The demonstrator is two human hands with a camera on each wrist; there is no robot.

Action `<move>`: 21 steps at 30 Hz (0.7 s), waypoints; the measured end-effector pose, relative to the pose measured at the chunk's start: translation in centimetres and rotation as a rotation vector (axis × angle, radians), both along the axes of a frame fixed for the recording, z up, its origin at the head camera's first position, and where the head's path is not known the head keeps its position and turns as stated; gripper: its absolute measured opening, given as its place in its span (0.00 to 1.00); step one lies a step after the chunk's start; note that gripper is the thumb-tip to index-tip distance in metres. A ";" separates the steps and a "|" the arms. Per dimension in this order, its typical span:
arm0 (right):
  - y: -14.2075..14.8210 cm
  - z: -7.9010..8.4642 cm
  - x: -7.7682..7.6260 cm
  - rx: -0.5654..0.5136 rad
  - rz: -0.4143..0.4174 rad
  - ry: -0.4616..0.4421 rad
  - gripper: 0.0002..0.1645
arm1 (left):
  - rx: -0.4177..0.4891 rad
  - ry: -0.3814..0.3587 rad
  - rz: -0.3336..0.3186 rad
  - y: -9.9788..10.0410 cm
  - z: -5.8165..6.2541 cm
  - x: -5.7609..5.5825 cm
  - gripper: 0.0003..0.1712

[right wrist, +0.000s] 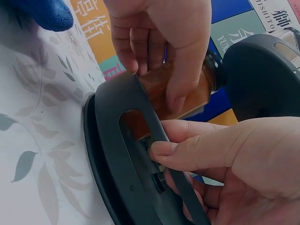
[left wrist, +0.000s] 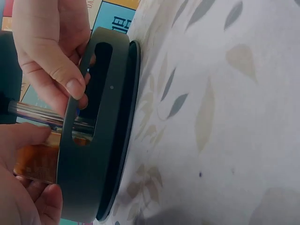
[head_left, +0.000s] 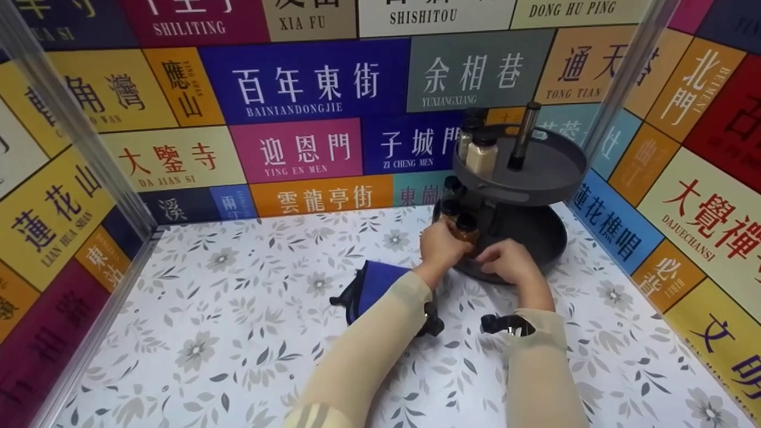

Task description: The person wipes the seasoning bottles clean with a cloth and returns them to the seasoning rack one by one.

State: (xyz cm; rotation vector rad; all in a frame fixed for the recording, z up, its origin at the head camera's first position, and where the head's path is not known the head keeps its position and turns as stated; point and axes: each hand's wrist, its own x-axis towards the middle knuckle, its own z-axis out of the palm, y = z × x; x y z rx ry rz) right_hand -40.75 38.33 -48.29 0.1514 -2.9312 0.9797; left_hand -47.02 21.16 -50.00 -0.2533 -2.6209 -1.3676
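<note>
A dark two-tier rack (head_left: 556,238) stands toward the back right. In the head view my left hand (head_left: 443,245) is at the left side of its lower tray (left wrist: 84,183). That hand grips a glass spice jar (right wrist: 192,101) with a dark cap and orange-brown contents, tilted in the right wrist view, its base at the tray's rim. My right hand (head_left: 511,261) pinches the same rim beside the slotted handle, thumb (right wrist: 164,149) on the near side and fingers partly hidden behind. More dark-capped jars (head_left: 450,208) stand on the lower tier, partly covered by the left hand.
Pale-filled jars (head_left: 483,153) stand on the upper tray (head_left: 553,160), near the rack's metal post (head_left: 526,134). Left of the rack, a blue cloth (head_left: 380,282) with a dark frame lies on the floral tabletop (head_left: 250,345). Sign-covered panels (head_left: 297,83) enclose the back and sides.
</note>
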 end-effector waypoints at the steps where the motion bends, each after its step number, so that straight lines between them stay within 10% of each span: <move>1: -0.1 0.0 -0.1 -0.002 0.003 0.002 0.10 | -0.004 -0.001 0.004 -0.2 0.0 0.0 0.20; 14: -1.1 -0.1 -1.7 -0.013 0.049 -0.018 0.12 | 0.074 0.068 0.061 -3.6 -0.2 1.2 0.32; 21: -1.2 2.8 -1.1 0.050 -0.003 0.042 0.13 | 0.059 -0.027 -0.168 -8.4 0.5 1.5 0.20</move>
